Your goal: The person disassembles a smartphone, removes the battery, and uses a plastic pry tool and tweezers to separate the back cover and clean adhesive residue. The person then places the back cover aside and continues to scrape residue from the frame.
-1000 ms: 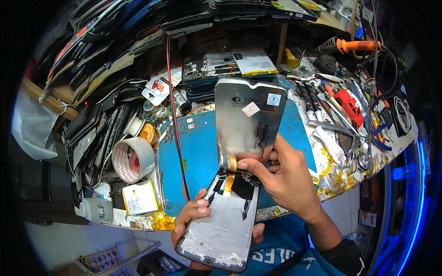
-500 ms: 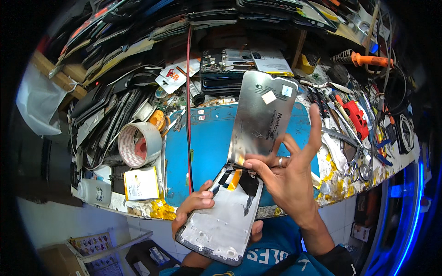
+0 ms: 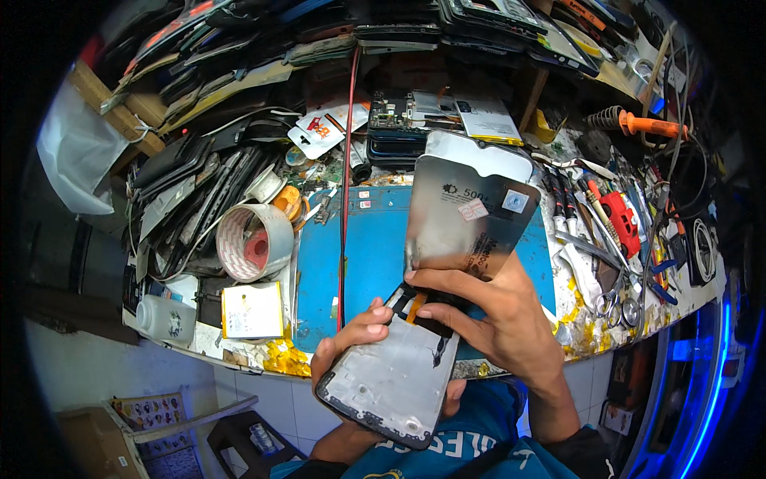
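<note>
We seem to be in a phone-repair workshop: on the counter [image 3: 590,339] we see a blue mat [image 3: 371,247], a soldering iron [image 3: 654,126], scissors [image 3: 609,307], a flat battery [image 3: 254,310] and an opened phone [image 3: 389,114], with stacked phone panels [image 3: 399,36] above.

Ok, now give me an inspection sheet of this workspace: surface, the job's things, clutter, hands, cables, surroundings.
Surface: blue rectangular work mat on a white worktop with yellow stains.
Job's things: flat grey phone frame with a black rim; shiny silver panel, tilted; orange ribbon strip at the frame's upper end.
Clutter: wide tape roll and flat white-and-yellow rectangular pack left of the mat; orange-handled tool at upper right.
Hands: left hand grips the frame; right hand holds the panel's lower end, thumb by the ribbon.
Cables: thin red-and-black cable crosses the mat's view.
Surroundings: stacked dark phone parts above; glowing blue light strip at right.
</note>
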The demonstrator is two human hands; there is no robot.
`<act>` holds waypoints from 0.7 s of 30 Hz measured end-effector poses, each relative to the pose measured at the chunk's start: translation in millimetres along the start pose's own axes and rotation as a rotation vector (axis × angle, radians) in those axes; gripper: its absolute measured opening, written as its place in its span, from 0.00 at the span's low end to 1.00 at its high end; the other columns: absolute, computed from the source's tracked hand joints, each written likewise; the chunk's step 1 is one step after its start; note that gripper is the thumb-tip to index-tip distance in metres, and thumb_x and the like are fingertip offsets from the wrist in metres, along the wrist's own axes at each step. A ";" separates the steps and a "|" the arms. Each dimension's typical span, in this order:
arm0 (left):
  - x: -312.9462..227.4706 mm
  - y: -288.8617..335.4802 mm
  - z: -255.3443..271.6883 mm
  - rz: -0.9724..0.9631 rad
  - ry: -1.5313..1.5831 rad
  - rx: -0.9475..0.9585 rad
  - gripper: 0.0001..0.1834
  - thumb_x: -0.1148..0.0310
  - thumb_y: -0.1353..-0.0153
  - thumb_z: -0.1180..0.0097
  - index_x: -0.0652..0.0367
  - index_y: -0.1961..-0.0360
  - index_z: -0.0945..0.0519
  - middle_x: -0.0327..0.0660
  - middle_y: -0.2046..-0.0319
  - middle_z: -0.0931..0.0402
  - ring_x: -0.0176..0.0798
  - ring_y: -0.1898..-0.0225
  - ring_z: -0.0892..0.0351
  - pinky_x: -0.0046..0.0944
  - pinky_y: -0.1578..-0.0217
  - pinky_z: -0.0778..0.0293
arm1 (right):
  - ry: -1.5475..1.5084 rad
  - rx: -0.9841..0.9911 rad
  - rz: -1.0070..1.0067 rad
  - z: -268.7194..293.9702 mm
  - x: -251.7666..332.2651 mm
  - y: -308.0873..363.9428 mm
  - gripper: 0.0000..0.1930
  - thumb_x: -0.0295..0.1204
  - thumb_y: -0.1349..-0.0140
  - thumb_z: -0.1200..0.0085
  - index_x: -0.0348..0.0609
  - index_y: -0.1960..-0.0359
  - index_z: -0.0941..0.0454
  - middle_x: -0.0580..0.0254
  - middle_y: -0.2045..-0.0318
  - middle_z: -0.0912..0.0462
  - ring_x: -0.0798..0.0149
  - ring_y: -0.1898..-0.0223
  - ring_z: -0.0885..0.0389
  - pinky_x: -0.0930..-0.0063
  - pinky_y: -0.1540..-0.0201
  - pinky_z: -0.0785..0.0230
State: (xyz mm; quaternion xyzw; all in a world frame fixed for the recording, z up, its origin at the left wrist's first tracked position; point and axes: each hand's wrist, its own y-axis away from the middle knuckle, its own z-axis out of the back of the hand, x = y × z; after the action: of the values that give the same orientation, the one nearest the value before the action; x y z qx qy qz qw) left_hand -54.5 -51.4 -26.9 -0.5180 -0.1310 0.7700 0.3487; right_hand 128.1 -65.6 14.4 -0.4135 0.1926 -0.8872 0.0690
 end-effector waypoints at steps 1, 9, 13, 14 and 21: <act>-1.2 0.2 1.9 0.004 -0.002 0.007 0.65 0.50 0.58 0.20 0.55 0.32 0.59 0.44 0.46 0.40 0.46 0.38 0.32 0.56 0.28 0.42 | 0.011 -0.032 -0.008 -2.5 -1.3 -0.2 0.16 0.26 0.45 0.31 0.48 0.52 0.15 0.61 0.54 0.14 0.56 0.52 0.20 0.64 0.46 0.31; -6.1 -11.1 6.6 -0.027 -0.019 -0.057 0.69 0.49 0.57 0.20 0.60 0.30 0.62 0.48 0.43 0.35 0.46 0.41 0.28 0.51 0.33 0.36 | -0.034 -0.201 -0.267 -6.9 -3.0 5.3 0.13 0.26 0.38 0.35 0.43 0.52 0.16 0.56 0.63 0.17 0.63 0.61 0.20 0.72 0.58 0.24; -1.5 -30.6 -6.9 -0.043 0.246 -0.199 0.68 0.58 0.60 0.16 0.62 0.32 0.60 0.56 0.43 0.34 0.49 0.43 0.26 0.46 0.42 0.26 | 0.023 -0.120 -0.454 -2.3 1.3 10.1 0.12 0.28 0.39 0.34 0.44 0.54 0.15 0.59 0.67 0.21 0.67 0.64 0.23 0.75 0.61 0.29; 0.5 -36.4 -10.5 -0.091 0.337 -0.215 0.68 0.63 0.61 0.15 0.61 0.32 0.60 0.58 0.42 0.34 0.50 0.43 0.26 0.45 0.42 0.25 | 0.078 -0.101 -0.452 -2.5 0.7 10.8 0.12 0.28 0.39 0.33 0.44 0.54 0.15 0.59 0.67 0.22 0.68 0.64 0.23 0.76 0.62 0.30; -2.5 -54.8 -20.5 -0.040 0.326 -0.100 0.65 0.70 0.61 0.18 0.54 0.31 0.56 0.60 0.36 0.36 0.52 0.37 0.27 0.48 0.38 0.25 | -0.384 -0.195 -0.377 -6.4 -6.0 16.8 0.14 0.33 0.36 0.36 0.48 0.49 0.14 0.54 0.62 0.23 0.61 0.64 0.20 0.70 0.64 0.27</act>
State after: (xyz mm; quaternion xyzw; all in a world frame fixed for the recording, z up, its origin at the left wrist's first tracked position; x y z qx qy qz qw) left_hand -13.7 -16.8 -3.0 -0.6500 -0.1209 0.6613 0.3544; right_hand 126.4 -77.5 -0.3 -0.6071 0.1800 -0.7672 -0.1022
